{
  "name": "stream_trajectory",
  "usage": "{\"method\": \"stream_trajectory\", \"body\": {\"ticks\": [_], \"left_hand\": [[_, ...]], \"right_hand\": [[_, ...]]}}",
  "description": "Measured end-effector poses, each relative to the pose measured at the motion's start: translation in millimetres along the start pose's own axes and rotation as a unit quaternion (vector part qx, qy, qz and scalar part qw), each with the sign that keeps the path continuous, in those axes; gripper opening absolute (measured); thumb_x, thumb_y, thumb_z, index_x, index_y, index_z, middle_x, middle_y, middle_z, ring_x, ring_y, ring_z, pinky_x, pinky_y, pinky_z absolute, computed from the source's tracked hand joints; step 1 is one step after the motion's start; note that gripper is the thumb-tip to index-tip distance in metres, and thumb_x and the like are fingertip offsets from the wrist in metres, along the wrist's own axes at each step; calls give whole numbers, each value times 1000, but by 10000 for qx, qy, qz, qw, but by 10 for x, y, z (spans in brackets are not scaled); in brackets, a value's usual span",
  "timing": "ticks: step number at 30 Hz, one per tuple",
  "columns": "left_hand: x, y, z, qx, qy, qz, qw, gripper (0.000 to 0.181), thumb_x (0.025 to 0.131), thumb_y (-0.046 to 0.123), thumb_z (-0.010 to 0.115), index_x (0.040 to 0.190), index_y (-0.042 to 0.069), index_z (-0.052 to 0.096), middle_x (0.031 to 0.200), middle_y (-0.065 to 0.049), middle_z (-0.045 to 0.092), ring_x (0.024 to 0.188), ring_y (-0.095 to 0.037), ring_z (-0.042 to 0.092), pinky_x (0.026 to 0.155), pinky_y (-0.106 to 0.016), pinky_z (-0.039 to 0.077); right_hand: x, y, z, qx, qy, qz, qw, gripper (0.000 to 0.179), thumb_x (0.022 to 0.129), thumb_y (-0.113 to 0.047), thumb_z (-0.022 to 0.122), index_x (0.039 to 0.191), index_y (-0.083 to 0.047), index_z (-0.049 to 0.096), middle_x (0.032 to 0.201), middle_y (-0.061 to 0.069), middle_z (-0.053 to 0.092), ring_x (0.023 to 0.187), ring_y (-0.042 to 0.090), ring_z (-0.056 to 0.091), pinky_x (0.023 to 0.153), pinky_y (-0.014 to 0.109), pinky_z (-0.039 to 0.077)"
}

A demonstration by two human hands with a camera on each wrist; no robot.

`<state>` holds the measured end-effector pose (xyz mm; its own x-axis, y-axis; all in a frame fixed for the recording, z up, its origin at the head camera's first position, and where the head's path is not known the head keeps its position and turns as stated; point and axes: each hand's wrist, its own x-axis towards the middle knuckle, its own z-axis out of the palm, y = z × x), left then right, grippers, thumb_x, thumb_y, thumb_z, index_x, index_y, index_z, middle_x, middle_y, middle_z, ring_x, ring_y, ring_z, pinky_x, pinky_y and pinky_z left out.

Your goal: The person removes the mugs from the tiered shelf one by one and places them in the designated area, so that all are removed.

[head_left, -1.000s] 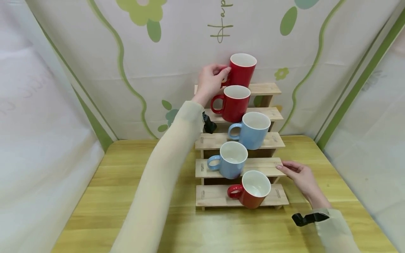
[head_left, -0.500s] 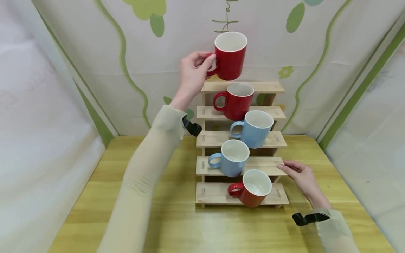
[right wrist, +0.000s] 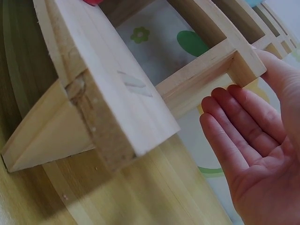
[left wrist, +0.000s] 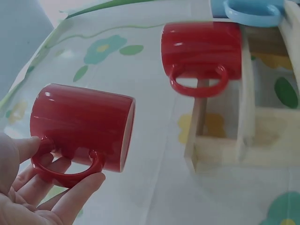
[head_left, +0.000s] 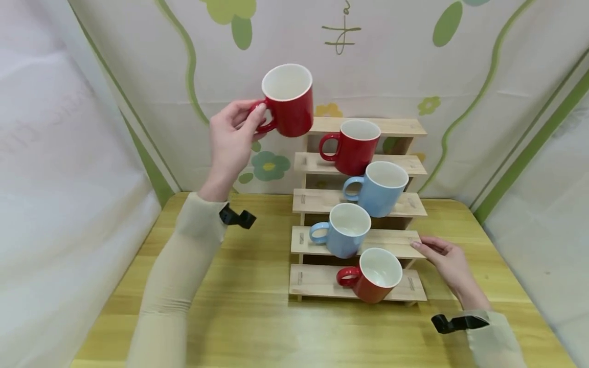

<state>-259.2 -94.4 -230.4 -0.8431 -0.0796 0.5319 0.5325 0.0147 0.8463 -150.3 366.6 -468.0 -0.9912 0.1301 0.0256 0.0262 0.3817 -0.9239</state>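
My left hand grips a red mug with a white inside by its handle. The mug hangs in the air, left of the wooden tiered rack's top shelf. In the left wrist view the fingers curl through and around the mug's handle. My right hand holds the right end of the rack's second-lowest shelf, thumb on top. The right wrist view shows its fingers below that shelf end, the thumb partly hidden.
On the rack's lower shelves stand another red mug, a light blue mug, a second light blue mug and, lowest, a red mug. The rack sits on a wooden table before a printed cloth backdrop.
My left hand has lifted the red mug off the top shelf and carried it left. The right hand keeps its hold on the shelf end. The head view has shifted slightly.
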Motion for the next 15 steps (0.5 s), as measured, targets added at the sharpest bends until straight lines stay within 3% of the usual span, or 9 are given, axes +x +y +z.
{"method": "stream_trajectory", "body": {"ticks": [7, 15], "left_hand": [[-288, -140, -358, 265, 314, -202, 9990, 27, 97, 20, 72, 117, 2, 71, 117, -13, 72, 99, -26, 70, 80, -33, 61], [-686, -446, -585, 202, 794, -506, 9954, 30, 96, 22, 72, 115, -1, 71, 116, -16, 72, 102, -29, 72, 79, -33, 61]], "right_hand": [[0, -1, -7, -1, 29, 17, 10000, 45, 98, -29, 72, 129, 3, 65, 105, -22, 68, 97, -4, 62, 80, 16, 55], [-10, -2, -7, 43, -1, 40, 10000, 42, 98, -31, 72, 127, -2, 67, 104, -21, 68, 97, -4, 62, 81, 16, 54]]}}
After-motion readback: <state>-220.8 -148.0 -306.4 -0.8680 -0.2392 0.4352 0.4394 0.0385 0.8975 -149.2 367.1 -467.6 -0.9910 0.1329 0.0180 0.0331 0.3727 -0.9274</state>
